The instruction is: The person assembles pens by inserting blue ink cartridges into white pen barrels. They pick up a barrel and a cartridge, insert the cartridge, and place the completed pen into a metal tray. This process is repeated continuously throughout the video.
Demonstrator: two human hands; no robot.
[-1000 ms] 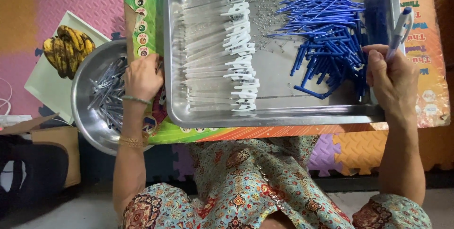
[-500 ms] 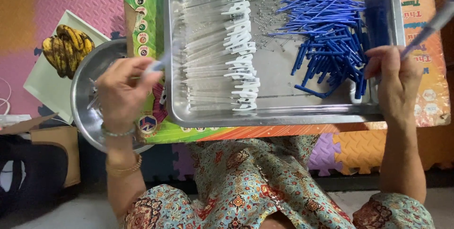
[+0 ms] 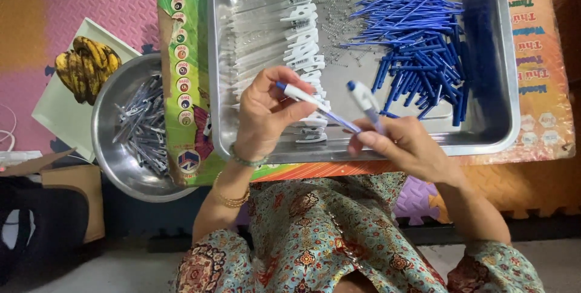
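Note:
My left hand [image 3: 266, 114] grips a white pen part with a blue end [image 3: 296, 92], held over the near edge of a metal tray [image 3: 502, 130]. My right hand [image 3: 405, 145] holds a white and blue pen piece [image 3: 365, 100] upright, close to the left hand's piece. A thin blue refill [image 3: 339, 120] runs between the two hands. In the tray lie a row of clear and white pen barrels [image 3: 290, 39], a heap of blue refills [image 3: 417, 33] and small metal springs [image 3: 336, 18].
A round metal bowl [image 3: 112, 160] with several grey pen parts stands left of the tray. A bunch of dark bananas [image 3: 88, 66] lies on a white board beyond it. The tray rests on a colourful low table [image 3: 538, 57]. A cardboard box [image 3: 60, 178] sits at the left.
My left hand left the bowl and came over the tray with a pen part. My right hand moved left from the tray's right edge, and the two hands now meet in front.

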